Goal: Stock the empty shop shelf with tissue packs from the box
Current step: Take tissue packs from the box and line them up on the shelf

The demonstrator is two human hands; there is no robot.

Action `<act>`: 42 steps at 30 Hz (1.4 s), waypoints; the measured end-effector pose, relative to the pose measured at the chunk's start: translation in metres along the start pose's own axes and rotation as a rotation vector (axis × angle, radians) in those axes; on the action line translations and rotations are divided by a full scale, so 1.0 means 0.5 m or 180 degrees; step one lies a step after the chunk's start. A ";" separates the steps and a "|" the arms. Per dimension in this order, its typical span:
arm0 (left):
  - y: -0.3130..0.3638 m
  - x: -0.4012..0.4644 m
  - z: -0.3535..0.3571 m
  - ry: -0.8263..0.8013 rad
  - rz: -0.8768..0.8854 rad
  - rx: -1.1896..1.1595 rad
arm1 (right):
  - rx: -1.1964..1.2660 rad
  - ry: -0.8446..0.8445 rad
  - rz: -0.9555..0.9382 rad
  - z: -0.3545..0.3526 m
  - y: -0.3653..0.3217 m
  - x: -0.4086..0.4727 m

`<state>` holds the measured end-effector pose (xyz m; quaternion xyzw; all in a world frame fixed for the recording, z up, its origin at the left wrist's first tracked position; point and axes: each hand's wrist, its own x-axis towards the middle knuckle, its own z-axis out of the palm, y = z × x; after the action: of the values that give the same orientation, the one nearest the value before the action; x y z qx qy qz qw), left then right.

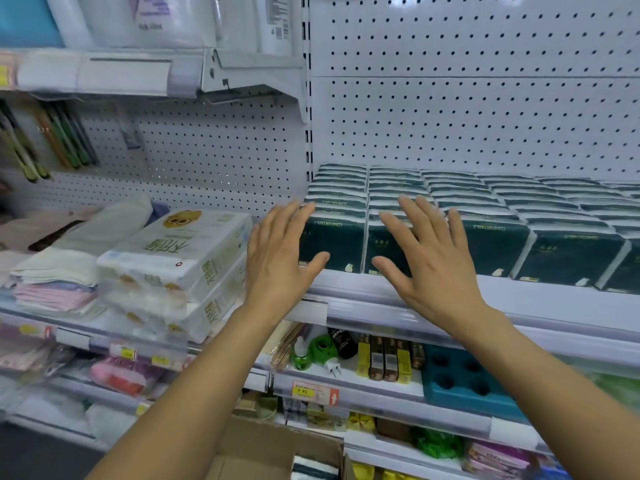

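Both hands, left [277, 258] and right [426, 258], are spread flat, gripping nothing, before dark green packs [491, 244] marked "COMFORTABLE" on the shelf [519, 299].

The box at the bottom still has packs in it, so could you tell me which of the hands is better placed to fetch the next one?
Probably the right hand: the packs show at the box's right side, roughly beneath that arm. Both hands are open and empty.

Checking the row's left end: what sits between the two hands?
In the head view, the fronts of two dark green tissue packs show between the left hand and right hand, with the shelf edge below.
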<state>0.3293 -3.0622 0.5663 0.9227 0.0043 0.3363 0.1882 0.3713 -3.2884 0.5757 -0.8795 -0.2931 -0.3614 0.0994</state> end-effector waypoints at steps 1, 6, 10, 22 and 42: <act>-0.004 -0.020 -0.011 0.0117 0.0136 0.0106 | 0.0008 0.0004 -0.0057 -0.005 -0.020 -0.008; -0.067 -0.145 -0.057 0.0227 0.0447 0.0473 | 0.0280 0.0030 -0.0405 -0.003 -0.153 -0.067; -0.173 -0.262 -0.102 0.0064 0.0376 0.0608 | 0.0570 -0.0151 -0.0590 0.037 -0.274 -0.121; -0.596 -0.595 -0.144 -0.2147 -0.0845 0.0243 | 0.1266 -0.2269 0.0377 0.314 -0.626 -0.358; -0.855 -0.784 0.286 -0.2712 -0.1066 0.0600 | 0.1627 -0.3301 0.0688 0.836 -0.746 -0.464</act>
<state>0.1660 -2.7671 0.0734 0.9783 0.1060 -0.1094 0.1402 0.2618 -2.9280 0.1005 -0.9145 -0.2899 0.2103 0.1882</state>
